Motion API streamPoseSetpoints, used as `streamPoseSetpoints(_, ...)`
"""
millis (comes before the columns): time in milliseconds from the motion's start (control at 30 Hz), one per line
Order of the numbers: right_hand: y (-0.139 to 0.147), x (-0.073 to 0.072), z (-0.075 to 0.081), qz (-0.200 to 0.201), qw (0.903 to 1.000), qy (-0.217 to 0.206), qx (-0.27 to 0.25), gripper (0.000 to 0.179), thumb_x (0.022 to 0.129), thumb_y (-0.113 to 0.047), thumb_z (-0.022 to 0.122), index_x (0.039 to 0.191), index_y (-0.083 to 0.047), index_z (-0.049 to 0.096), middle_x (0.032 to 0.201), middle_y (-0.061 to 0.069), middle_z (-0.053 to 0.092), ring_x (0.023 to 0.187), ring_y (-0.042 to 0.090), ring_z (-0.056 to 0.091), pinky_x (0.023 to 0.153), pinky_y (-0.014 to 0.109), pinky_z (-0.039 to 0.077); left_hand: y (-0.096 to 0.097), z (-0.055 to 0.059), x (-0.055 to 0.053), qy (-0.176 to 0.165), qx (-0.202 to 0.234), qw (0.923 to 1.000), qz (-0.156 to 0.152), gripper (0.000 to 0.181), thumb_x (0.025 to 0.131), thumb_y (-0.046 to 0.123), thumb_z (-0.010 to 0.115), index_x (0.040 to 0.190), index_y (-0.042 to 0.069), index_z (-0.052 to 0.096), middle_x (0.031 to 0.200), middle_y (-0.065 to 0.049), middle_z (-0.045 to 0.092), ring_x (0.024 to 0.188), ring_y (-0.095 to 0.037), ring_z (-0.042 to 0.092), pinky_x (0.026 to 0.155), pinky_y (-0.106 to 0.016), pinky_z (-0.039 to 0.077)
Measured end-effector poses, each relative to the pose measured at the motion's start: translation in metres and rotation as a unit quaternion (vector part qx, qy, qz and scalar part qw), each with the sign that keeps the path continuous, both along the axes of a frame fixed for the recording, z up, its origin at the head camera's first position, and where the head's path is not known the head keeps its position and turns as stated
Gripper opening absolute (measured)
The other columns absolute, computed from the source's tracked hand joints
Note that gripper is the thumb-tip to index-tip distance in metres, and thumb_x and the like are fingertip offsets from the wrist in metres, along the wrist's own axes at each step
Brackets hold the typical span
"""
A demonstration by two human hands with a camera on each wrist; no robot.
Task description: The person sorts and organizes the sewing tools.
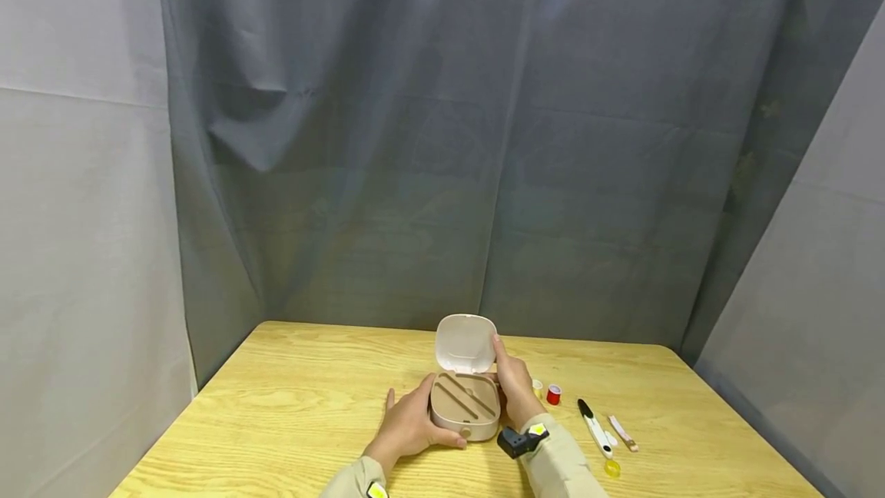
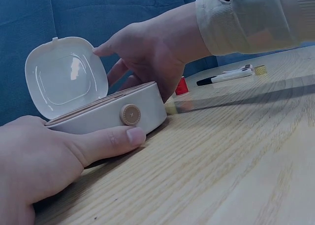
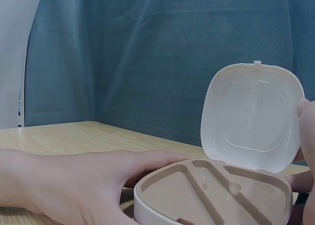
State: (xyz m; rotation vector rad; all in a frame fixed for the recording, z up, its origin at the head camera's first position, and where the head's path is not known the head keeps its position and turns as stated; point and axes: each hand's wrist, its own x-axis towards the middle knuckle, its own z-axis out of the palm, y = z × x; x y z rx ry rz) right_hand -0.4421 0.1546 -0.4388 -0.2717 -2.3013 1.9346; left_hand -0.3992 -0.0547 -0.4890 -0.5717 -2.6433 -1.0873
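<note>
A small white box (image 2: 153,104) with a tan inner tray (image 1: 452,398) stands on the table, its white lid (image 3: 253,119) raised upright at the back. Diagonal grooves cross the tray, and a tan round button (image 2: 130,114) sits on the box front. My left hand (image 1: 409,425) grips the box from the left, thumb along its front below the button. My right hand (image 1: 513,383) holds the lid's right edge, thumb at the rim and fingers behind it, beside the box's rear right corner.
To the right on the wooden table (image 1: 311,375) lie a red thread spool (image 1: 554,394), a pale yellow spool (image 1: 537,387), a slim black-and-white tool (image 1: 595,429), a pale strip with a brown end (image 1: 623,433) and a yellow disc (image 1: 611,468). Grey curtains (image 1: 387,175) hang behind.
</note>
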Motion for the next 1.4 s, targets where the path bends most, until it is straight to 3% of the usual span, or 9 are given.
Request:
streamPoseSetpoints(167,0.0027,0.0004,-0.0047,-0.017,0.9998,0.009,0.004,0.082,0.101,-0.069,0.045,0.120,0.007,0.067,0.115,0.023,0.062,0.103,0.032,0.055,0.083,0.037,0.050,0.0021,-0.0023,0.0022,-0.001,-0.006,1.0000,0.002,0.123,0.057,0.069,0.092,0.155,0.014,0.043,0.143,-0.002,0.061,0.127,-0.034,0.059,0.109,-0.082,0.006)
streamPoseSetpoints(433,0.0034,-0.0008,-0.0095,-0.035,0.9989,0.008,-0.031,0.074,0.100,-0.064,0.054,0.114,0.008,0.066,0.086,0.011,0.064,0.077,0.019,0.061,0.062,0.025,0.051,0.0045,-0.0031,0.0034,0.009,-0.006,0.9999,0.001,0.121,0.057,0.069,0.092,0.153,0.014,0.044,0.140,-0.002,0.063,0.126,-0.033,0.060,0.108,-0.083,0.007)
streamPoseSetpoints(767,0.0024,-0.0045,-0.0097,-0.058,0.9981,-0.014,-0.018,0.080,0.099,-0.065,0.054,0.124,0.010,0.063,0.103,0.018,0.063,0.103,0.034,0.056,0.081,0.039,0.053,0.0048,-0.0016,0.0035,0.000,0.000,1.0000,-0.001,0.125,0.057,0.068,0.092,0.156,0.013,0.041,0.145,-0.004,0.060,0.129,-0.035,0.058,0.109,-0.082,0.005)
streamPoseSetpoints(1400,0.0020,-0.0017,-0.0062,-0.075,0.9968,-0.020,0.017,0.078,0.099,-0.064,0.055,0.116,0.012,0.064,0.097,0.020,0.060,0.101,0.039,0.054,0.085,0.048,0.049,0.0047,-0.0019,0.0041,0.005,-0.005,1.0000,-0.003,0.116,0.057,0.068,0.092,0.151,0.019,0.046,0.138,0.001,0.064,0.124,-0.031,0.061,0.108,-0.083,0.007)
